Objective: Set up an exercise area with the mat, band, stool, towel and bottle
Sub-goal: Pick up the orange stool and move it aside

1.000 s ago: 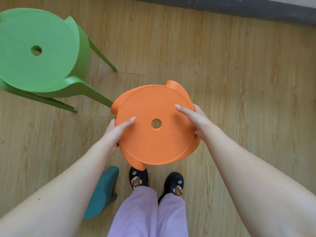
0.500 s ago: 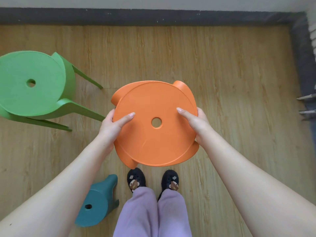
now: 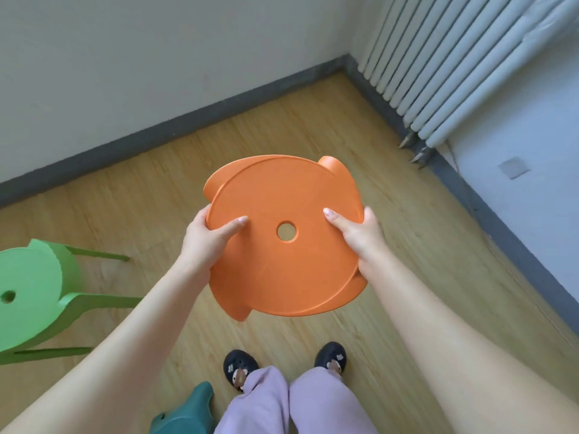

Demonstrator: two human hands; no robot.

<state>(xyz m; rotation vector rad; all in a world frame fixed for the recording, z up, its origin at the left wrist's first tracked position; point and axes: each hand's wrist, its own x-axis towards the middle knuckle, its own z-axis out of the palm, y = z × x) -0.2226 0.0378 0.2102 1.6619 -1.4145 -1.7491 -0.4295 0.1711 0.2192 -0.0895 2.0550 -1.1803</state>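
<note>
An orange plastic stool (image 3: 282,270) with a round seat and a centre hole is held up in front of me, above the wooden floor. My left hand (image 3: 206,242) grips its left rim, thumb on top of the seat. My right hand (image 3: 360,236) grips the right rim the same way. The stool's legs point down and are mostly hidden under the seat. No mat, band, towel or bottle is in view.
A green stool (image 3: 31,296) stands on the floor at the left. A small teal stool (image 3: 185,415) sits by my left foot. A white radiator (image 3: 463,64) lines the right wall. Walls with grey skirting meet in the corner ahead.
My view has swung up and to the right, bringing the room corner and radiator into sight. The orange stool stays gripped in both hands and has risen slightly.
</note>
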